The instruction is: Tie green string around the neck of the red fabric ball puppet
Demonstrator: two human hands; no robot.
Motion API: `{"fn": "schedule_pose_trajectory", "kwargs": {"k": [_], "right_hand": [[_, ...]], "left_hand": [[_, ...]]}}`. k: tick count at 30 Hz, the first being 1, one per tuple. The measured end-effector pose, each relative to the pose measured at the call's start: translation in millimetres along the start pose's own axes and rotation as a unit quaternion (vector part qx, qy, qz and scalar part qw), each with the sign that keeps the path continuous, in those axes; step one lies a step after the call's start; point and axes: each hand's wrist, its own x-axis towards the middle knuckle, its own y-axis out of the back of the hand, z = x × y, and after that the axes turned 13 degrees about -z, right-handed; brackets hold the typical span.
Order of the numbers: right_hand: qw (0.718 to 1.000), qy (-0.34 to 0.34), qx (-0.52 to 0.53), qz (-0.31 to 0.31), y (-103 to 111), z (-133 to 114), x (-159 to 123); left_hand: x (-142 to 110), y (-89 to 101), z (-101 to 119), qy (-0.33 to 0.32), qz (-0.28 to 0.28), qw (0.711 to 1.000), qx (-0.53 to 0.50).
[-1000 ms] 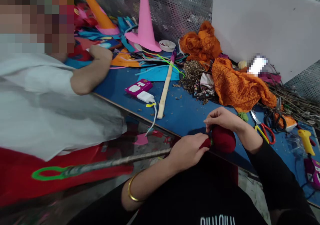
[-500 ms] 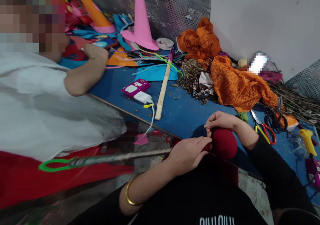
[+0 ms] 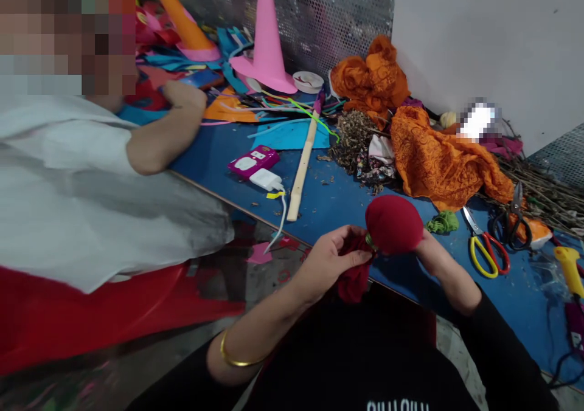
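Observation:
My left hand point(image 3: 333, 259) is closed on the gathered red cloth below a round red cloth ball point(image 3: 394, 224). Loose folds of that cloth point(image 3: 353, 283) hang under my fingers. Green string point(image 3: 369, 239) circles the neck between ball and folds. My right hand point(image 3: 433, 256) is against the ball's right side, with its fingers hidden behind it. A bundle of green yarn point(image 3: 442, 222) lies on the blue table point(image 3: 333, 201), just beyond my right hand. To the right of it are scissors point(image 3: 489, 254) with yellow and red handles.
A peeled wooden stick point(image 3: 303, 168) and a purple box with a white plug point(image 3: 253, 162) lie ahead. Orange cloth point(image 3: 447, 155), dark scissors point(image 3: 514, 222), a yellow-handled tool point(image 3: 569, 271) and a pink cone hat point(image 3: 268, 46) are around. A co-worker in white point(image 3: 68, 174) sits left.
The red ball has risen and tilted up in my hands. The long wrapped stick with a green loop, which stuck out left past my left hand, is out of sight. My right hand has moved behind the ball.

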Motion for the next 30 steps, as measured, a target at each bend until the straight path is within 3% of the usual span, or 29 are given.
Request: {"fn": "schedule_pose_trajectory", "kwargs": {"k": [3,6,10,12,16,21,30], "right_hand": [[0.99,0.105,-0.09,0.039,-19,1,-26],[0.936,0.264,-0.218,0.084,-36,-3,-45],[0.914,0.359,-0.184,-0.03,-53,-10,-38],[0.926,0.358,-0.105,-0.048,-59,-11,-28],[0.964,0.262,0.025,0.044,-66,-6,-20],[0.977,0.183,0.009,0.11,-73,-6,-33],[0.972,0.179,-0.002,0.154,-84,-6,-38]], "left_hand": [[5,3.6,-4,0.002,0.043,0.996,-0.081],[7,1.9,-10,0.018,0.039,0.995,-0.093],[9,-7.2,-14,0.03,0.016,0.996,-0.083],[10,-9.9,-16,0.02,0.017,0.998,-0.054],[9,-9.1,-23,0.006,0.006,0.999,0.05],[9,-10.0,-32,-0.019,0.026,0.985,0.167],[9,-10.1,-37,-0.015,0.05,0.961,0.271]]}}
